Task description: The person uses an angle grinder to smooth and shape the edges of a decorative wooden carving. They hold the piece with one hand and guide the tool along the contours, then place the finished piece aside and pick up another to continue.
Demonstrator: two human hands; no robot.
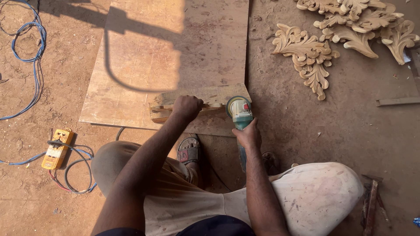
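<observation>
One angle grinder (240, 112), teal and white, lies in the right hand (248, 136), whose fingers are wrapped tight around its body; its disc end meets the right end of one small carved wood piece (164, 112). The left hand (187, 107) presses down on that piece with fingers curled closed over its top edge. The piece rests on the near edge of one large plywood sheet (175, 48), near the middle of the scene. Two sandalled feet show just nearer, the left sandal (189, 150) plainly. Far right lie carved leaf ornaments (306, 54) in two clusters; I cannot count the single carvings. One yellow socket box (56, 148) sits near left, with blue cable (35, 48) looping far left. The ground is bare reddish dirt (306, 131), sunlit, with shadows falling across the sheet.
</observation>
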